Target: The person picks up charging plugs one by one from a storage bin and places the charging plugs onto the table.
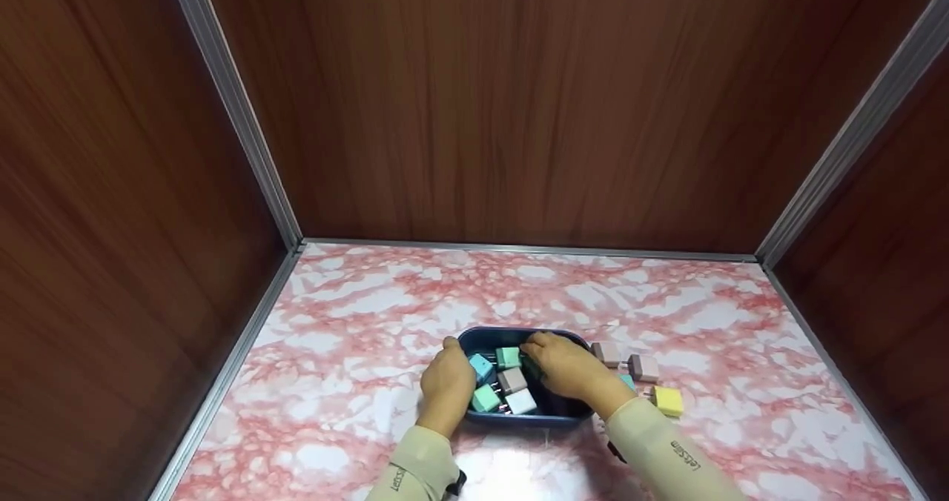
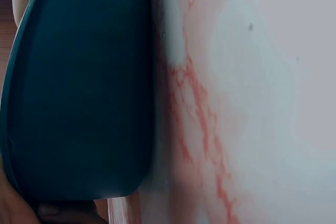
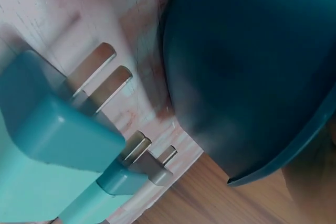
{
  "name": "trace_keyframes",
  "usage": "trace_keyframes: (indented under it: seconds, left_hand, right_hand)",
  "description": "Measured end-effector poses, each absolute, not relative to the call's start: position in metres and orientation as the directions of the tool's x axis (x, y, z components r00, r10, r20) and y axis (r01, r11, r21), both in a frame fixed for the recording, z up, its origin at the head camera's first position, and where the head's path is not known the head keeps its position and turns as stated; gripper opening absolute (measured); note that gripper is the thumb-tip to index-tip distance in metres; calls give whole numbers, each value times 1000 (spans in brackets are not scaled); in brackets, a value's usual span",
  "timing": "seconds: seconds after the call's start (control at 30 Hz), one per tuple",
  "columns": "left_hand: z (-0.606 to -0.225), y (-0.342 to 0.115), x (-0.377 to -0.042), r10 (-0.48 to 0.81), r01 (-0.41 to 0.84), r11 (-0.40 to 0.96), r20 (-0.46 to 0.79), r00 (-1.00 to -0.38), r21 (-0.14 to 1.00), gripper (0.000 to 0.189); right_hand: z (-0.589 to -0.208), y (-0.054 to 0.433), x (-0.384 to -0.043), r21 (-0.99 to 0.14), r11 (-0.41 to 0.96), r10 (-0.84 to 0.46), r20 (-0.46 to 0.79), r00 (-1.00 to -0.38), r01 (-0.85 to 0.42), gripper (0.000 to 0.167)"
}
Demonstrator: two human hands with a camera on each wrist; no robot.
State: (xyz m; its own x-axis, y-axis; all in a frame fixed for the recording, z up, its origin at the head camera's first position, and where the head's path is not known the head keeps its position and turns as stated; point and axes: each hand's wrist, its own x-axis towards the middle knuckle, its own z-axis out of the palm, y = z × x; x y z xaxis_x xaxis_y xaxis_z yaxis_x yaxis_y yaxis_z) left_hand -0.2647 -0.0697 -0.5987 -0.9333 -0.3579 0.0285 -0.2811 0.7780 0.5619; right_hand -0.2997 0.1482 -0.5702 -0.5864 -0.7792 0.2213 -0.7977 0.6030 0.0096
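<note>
A dark blue bin (image 1: 519, 420) stands on the table with several plug chargers inside: a blue charger (image 1: 480, 368), two mint ones, a mauve charger (image 1: 511, 380) and a white charger (image 1: 520, 402). My left hand (image 1: 448, 379) grips the bin's left end; in the left wrist view its fingers (image 2: 16, 203) wrap that end. My right hand (image 1: 567, 367) reaches over the right rim, fingers bent down into the bin. A dark greenish patch shows beneath these fingers, but whether they hold it is hidden. The bin's outer wall (image 3: 252, 66) fills much of the right wrist view.
Right of the bin lie more chargers: a pinkish charger (image 1: 606, 354), another pinkish charger (image 1: 643, 367), a yellow charger (image 1: 668, 402) and a mint charger (image 3: 52, 145) partly hidden by the right arm. Wood-grain walls (image 1: 519, 115) enclose the red-and-white marbled tabletop (image 1: 356, 338).
</note>
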Motion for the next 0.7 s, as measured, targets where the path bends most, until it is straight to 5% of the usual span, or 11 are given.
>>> trace_keyframes:
  seconds: [0.43,0.7]
  left_hand:
    - [-600,-71,-265,-348,-276,784,25,-937,556,31]
    - [-601,-70,-265,-348,-276,788,29,-937,551,32]
  right_hand:
    - [-577,150,-302,71,598,-794,190,-578,-798,45]
    - [-577,149,-302,106,619,-780,199,-593,-778,23]
